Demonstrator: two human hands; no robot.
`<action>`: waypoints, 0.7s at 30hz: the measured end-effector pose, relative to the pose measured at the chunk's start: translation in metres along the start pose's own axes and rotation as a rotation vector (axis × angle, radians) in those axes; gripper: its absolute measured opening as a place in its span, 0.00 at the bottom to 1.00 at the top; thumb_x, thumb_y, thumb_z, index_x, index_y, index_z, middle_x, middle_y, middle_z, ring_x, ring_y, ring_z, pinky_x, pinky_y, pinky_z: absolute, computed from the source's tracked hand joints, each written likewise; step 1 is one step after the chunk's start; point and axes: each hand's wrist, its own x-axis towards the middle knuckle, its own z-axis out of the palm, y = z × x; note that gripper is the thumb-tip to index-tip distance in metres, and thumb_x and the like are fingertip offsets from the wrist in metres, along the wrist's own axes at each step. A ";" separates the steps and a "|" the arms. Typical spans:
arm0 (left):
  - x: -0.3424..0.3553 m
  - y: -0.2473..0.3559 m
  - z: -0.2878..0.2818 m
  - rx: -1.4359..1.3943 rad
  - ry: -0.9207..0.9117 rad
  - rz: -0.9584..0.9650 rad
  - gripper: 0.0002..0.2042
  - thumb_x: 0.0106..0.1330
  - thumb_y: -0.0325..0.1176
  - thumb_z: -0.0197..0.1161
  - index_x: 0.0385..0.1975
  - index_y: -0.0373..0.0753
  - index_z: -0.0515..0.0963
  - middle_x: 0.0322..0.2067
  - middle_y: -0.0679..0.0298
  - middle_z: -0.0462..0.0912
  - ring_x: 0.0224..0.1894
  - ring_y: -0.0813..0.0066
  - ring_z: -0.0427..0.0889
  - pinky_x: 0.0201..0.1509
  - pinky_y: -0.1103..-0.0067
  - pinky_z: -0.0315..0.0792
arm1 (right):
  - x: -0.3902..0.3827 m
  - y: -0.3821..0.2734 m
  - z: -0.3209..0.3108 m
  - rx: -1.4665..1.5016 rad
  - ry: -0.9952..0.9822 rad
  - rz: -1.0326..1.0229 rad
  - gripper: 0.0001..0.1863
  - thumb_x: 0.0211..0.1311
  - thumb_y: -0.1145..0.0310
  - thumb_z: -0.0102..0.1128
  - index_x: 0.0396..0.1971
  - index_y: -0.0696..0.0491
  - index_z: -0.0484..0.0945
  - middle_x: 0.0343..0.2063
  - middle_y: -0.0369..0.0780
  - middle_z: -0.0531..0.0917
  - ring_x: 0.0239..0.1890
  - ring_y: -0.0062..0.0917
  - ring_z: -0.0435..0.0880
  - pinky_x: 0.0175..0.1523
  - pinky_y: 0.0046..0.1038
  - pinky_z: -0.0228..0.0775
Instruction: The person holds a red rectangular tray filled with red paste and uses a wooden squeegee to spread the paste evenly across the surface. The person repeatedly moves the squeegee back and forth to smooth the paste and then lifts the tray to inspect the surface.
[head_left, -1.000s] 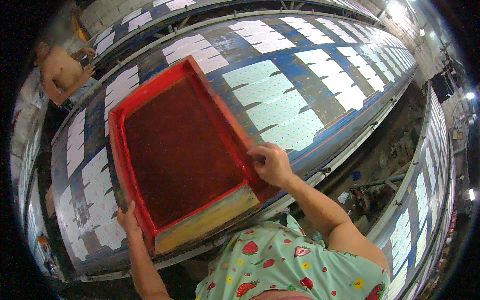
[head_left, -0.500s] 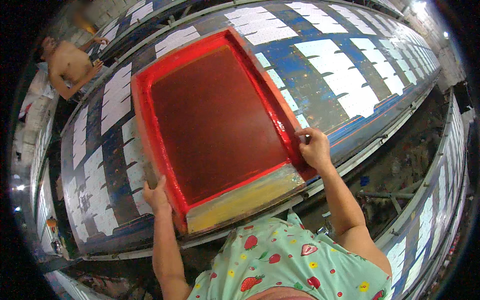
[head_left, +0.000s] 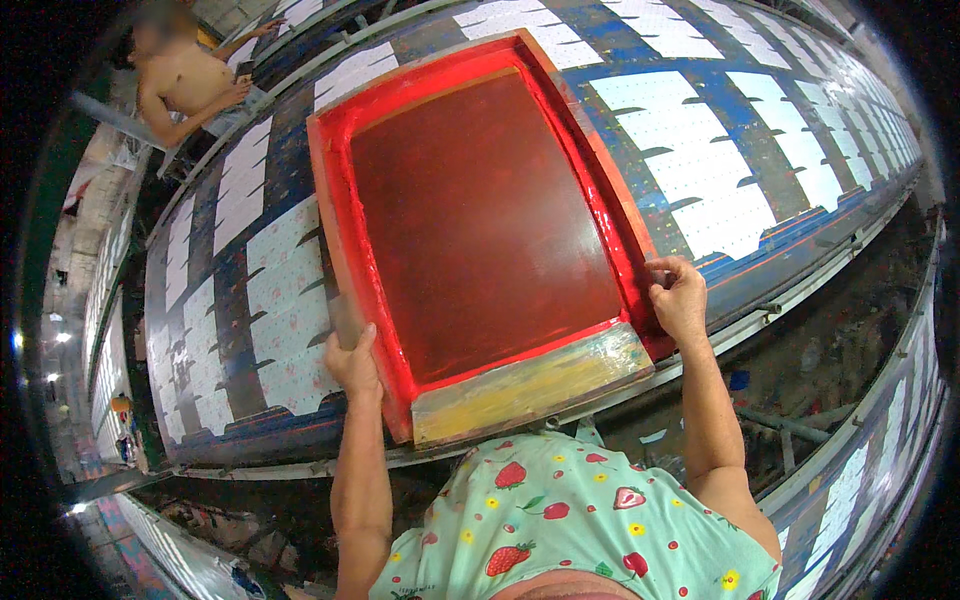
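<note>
A large screen-printing frame (head_left: 480, 230) with a dark red mesh and thick wet red ink along its inner edges lies over the long table in front of me. Its near end is a bare strip stained yellow and grey. My left hand (head_left: 355, 365) grips the frame's left side near that end, thumb on top and the other fingers partly hidden. On the opposite side, my right hand (head_left: 680, 300) is closed on the right rail, fingers curled over it. White cut fabric pieces (head_left: 290, 290) with faint printed marks lie just left of the frame.
More white pieces (head_left: 690, 170) are laid in rows on the blue-and-grey table (head_left: 600, 95). A metal rail (head_left: 730, 345) runs along its near edge. Another person (head_left: 190, 85) stands beyond the table at the far left. A second table with pieces (head_left: 850, 480) is at the lower right.
The frame has shifted right along the table with both my hands on it, baring more of the pieces at its left and covering pieces at its right. My view has turned slightly.
</note>
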 end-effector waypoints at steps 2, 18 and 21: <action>-0.003 0.000 0.006 -0.007 -0.010 -0.003 0.21 0.64 0.24 0.82 0.54 0.32 0.83 0.49 0.60 0.90 0.48 0.68 0.88 0.57 0.70 0.81 | 0.003 0.010 -0.003 0.025 -0.012 0.013 0.18 0.54 0.81 0.68 0.44 0.51 0.93 0.42 0.43 0.91 0.39 0.40 0.91 0.50 0.40 0.84; -0.003 -0.016 0.016 0.244 0.017 0.071 0.23 0.60 0.35 0.86 0.51 0.31 0.86 0.45 0.52 0.93 0.46 0.57 0.92 0.55 0.63 0.83 | -0.117 -0.101 0.006 -0.355 -0.578 -0.902 0.30 0.53 0.71 0.79 0.60 0.48 0.88 0.60 0.42 0.88 0.64 0.42 0.86 0.70 0.48 0.75; -0.002 -0.018 0.015 0.245 0.004 0.083 0.26 0.59 0.40 0.86 0.52 0.32 0.86 0.47 0.47 0.93 0.50 0.50 0.92 0.59 0.59 0.83 | -0.120 -0.116 0.019 -0.460 -0.546 -0.895 0.27 0.56 0.77 0.72 0.59 0.49 0.89 0.58 0.42 0.90 0.62 0.40 0.87 0.70 0.47 0.76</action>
